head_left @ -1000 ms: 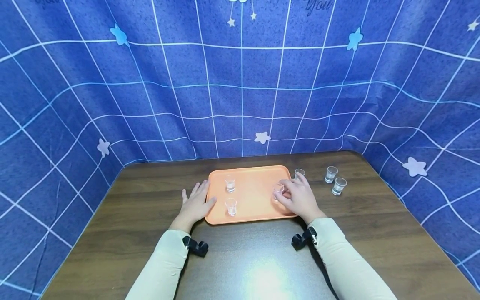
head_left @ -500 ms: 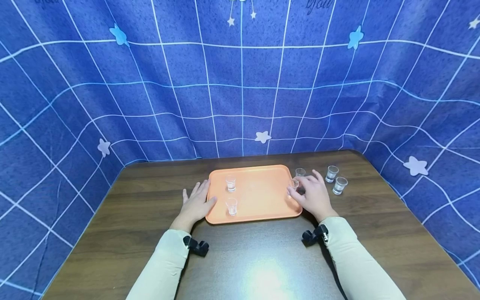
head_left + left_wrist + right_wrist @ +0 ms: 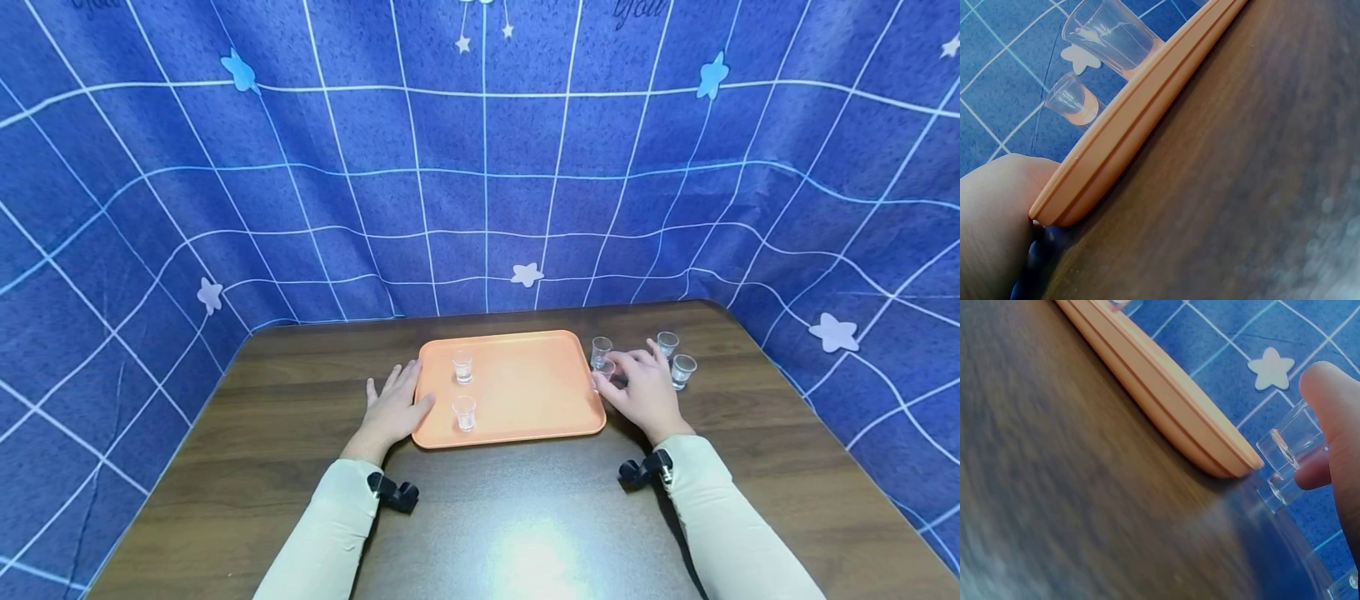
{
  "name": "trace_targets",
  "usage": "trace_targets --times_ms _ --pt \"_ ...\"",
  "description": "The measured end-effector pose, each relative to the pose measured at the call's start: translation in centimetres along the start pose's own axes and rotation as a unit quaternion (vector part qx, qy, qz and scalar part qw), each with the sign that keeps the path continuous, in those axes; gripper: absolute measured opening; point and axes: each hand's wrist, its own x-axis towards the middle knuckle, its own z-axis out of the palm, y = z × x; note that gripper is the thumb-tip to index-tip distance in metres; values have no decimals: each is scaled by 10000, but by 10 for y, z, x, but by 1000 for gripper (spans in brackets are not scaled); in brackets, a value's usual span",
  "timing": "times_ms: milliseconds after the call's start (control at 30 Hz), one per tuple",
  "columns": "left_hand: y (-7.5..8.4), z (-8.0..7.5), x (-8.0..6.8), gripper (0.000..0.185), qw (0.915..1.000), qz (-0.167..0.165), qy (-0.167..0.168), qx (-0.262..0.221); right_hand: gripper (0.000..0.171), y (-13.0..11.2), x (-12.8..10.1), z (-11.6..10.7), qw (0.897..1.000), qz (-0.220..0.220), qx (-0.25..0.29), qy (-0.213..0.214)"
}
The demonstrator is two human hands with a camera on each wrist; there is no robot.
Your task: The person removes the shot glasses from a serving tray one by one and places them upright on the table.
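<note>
Right hand (image 3: 643, 390) pinches small clear shot glass (image 3: 606, 371) just off orange tray's (image 3: 517, 417) right edge, above brown table (image 3: 225, 467). Left hand (image 3: 392, 408) lies flat, fingers spread, thumb against tray's left rim. Two glasses (image 3: 463, 367) on tray, at 10 o'clock from its centre. Three more glasses (image 3: 682, 371) stand on table around right hand, from 12 to 2 o'clock. Blue star-print backdrop (image 3: 480, 167); cropped writing at top, 1 o'clock, reads "you".
</note>
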Motion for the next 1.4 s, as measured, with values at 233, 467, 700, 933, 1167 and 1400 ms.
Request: trace_targets --times_ms 233,467,700,933,1167,1400 --pt "1 1 0 76 10000 -29 -31 15 37 6 -3 -6 9996 197 -136 -119" --pt "1 1 0 76 10000 -39 -8 -9 39 6 -3 -9 9980 424 -225 -400" --pt "0 2 1 76 10000 -24 43 -22 39 6 -3 -10 9964 549 -303 -568" --pt "-2 4 2 76 10000 -31 45 -10 40 8 -5 -9 9940 671 -400 -760" --pt "-3 4 2 77 10000 -52 25 -13 40 9 -5 -10 9911 844 -558 -868" --pt "-1 3 1 77 10000 -50 22 -26 42 11 -7 -10 9888 943 -663 -950"
